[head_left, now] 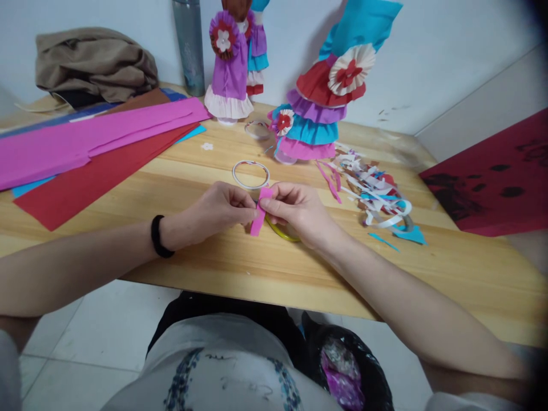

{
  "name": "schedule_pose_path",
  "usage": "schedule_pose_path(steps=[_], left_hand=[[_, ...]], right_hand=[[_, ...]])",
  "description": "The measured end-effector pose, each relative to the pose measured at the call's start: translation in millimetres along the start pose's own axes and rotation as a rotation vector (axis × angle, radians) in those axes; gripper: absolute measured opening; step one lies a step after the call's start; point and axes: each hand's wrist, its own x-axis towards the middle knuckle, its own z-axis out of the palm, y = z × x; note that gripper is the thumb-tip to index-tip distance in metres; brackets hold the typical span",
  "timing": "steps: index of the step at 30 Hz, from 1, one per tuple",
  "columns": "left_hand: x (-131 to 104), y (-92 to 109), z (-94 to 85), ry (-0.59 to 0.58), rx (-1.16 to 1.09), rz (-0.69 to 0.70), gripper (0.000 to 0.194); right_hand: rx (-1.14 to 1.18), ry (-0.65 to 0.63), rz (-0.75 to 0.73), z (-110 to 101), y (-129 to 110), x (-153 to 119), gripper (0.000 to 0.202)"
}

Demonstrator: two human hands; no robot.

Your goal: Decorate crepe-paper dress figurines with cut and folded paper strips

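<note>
Both hands meet over the wooden table, holding a short pink crepe paper strip [258, 221] upright between them. My left hand [220, 210] pinches its left edge between thumb and fingers. My right hand [302, 212] grips the upper part, thumb on the near face. Beneath my right hand lies a yellow ring [282, 231], partly covered by the fingers; it looks like a tape roll or scissor handle, I cannot tell which. Just behind the hands a white tape roll [234, 174] lies flat on the table.
Long pink [141, 128] and red paper sheets [64, 202] lie at left, before a brown cloth [94, 65] and a bottle [190, 51]. Ruffled paper dresses [314, 132] stand at the back. Paper scraps [377, 191] pile at right. A lined bin [351, 371] stands below.
</note>
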Motion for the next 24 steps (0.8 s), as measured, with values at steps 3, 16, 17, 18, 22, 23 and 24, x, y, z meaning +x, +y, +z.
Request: schedule_pose_path(steps=[3,16,17,18,22,23,24], left_hand=[[2,-3,-2.0,-0.012,-0.060,-0.030,0.016],[8,-19,-6.0,0.102,-0.514,-0.035,0.020],[8,-20,-6.3,0.092,-0.525,-0.042,0.020],[9,-20,-6.7,0.079,-0.536,-0.057,0.019],[13,-19,-10.4,0.053,-0.608,-0.174,0.018],[14,-18,-11.5,0.029,-0.621,-0.220,0.023],[14,-17,-12.4,-0.006,-0.627,-0.264,0.031]], right_hand=[[-0.026,-0.014,0.014,0,-3,-2,0.036],[-0.301,-0.038,-0.021,-1,5,2,0.032],[-0.338,-0.036,-0.052,-2,6,2,0.031],[-0.392,-0.026,-0.095,-2,7,2,0.030],[-0.802,0.060,-0.438,-7,6,0,0.024],[-0.929,0.066,-0.561,-9,5,-1,0.023],[-1.052,0.064,-0.687,-12,4,-1,0.022]])
